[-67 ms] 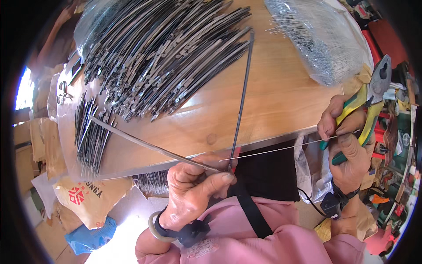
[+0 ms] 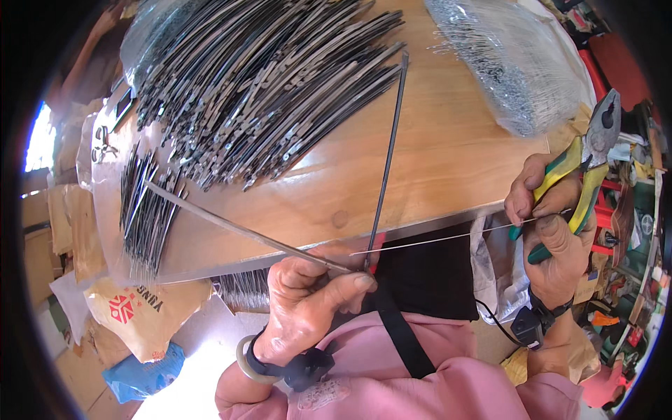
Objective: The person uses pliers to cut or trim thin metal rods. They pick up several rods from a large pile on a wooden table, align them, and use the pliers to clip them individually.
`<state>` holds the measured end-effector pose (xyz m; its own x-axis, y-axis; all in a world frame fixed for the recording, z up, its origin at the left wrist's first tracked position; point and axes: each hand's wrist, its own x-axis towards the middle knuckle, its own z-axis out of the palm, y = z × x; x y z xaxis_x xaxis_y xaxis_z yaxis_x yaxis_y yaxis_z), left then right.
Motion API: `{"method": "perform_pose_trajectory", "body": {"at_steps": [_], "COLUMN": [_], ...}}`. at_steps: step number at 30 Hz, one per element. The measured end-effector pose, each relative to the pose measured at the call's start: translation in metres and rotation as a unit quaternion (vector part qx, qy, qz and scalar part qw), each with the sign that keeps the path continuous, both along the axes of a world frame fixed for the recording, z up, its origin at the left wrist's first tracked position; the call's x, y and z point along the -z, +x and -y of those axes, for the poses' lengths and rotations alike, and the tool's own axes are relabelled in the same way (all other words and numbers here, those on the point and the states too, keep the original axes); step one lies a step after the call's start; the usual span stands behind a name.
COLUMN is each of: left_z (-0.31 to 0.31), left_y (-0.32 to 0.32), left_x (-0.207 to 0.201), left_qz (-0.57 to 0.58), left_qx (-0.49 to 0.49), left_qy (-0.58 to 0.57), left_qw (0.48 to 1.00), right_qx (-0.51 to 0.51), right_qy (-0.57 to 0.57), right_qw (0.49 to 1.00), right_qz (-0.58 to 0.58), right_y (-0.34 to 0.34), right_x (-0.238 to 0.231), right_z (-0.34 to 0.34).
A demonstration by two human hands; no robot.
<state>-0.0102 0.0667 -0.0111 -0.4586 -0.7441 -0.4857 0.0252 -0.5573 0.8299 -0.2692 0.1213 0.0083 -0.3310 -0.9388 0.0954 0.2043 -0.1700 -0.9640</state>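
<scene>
My left hand (image 2: 297, 308) is closed in a pinch near the table's front edge. It holds two slim metal strips: a grey one (image 2: 238, 227) slants up to the left, and a dark one (image 2: 389, 150) points away, so they form a V at my fingertips. In my right hand (image 2: 560, 255) are pliers (image 2: 570, 164) with yellow and green handles, their jaws pointing up and away. Thumb and finger of that hand also pinch a thin wire (image 2: 448, 239), whose free end reaches left, close to where the strips meet.
A large heap of dark metal strips (image 2: 259, 91) covers the wooden table (image 2: 448, 154) at the far left. Nearer lies a smaller bundle (image 2: 147, 210). Wires in a clear plastic bag (image 2: 518, 70) lie at the far right. Below the table edge is a brown paper bag (image 2: 154, 322).
The table and its heap sit very slightly farther right in the view. Both hands keep the same grip and nearly the same place.
</scene>
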Motion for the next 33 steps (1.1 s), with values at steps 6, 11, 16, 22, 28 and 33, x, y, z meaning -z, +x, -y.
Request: {"method": "perform_pose_trajectory", "body": {"at_steps": [6, 11, 16, 22, 28, 33], "left_z": [0.003, 0.004, 0.008, 0.016, 0.02, 0.018], "left_y": [0.013, 0.017, 0.004, 0.009, 0.007, 0.005], "left_x": [0.01, 0.009, 0.002, 0.014, 0.018, 0.022], "left_qz": [0.013, 0.03, 0.099, 0.051, 0.049, 0.064], "left_qx": [-0.001, 0.079, 0.213, 0.203, 0.229, 0.244], "left_qy": [0.028, -0.053, -0.218, -0.008, 0.016, 0.042], "left_qw": [1.0, 0.995, 0.947, 0.978, 0.972, 0.967], "right_qx": [0.003, -0.034, -0.086, -0.078, -0.105, -0.105], "right_qy": [0.015, 0.045, 0.113, 0.133, 0.092, 0.109], "right_qw": [1.0, 0.996, 0.987, 0.988, 0.954, 0.92], "right_qz": [0.001, -0.066, -0.08, -0.021, -0.266, -0.362], "right_y": [0.009, 0.013, 0.039, 0.033, 0.018, 0.021], "right_x": [0.004, 0.01, 0.033, 0.043, 0.038, 0.028], "right_z": [-0.003, -0.007, -0.004, -0.001, 0.003, 0.001]}}
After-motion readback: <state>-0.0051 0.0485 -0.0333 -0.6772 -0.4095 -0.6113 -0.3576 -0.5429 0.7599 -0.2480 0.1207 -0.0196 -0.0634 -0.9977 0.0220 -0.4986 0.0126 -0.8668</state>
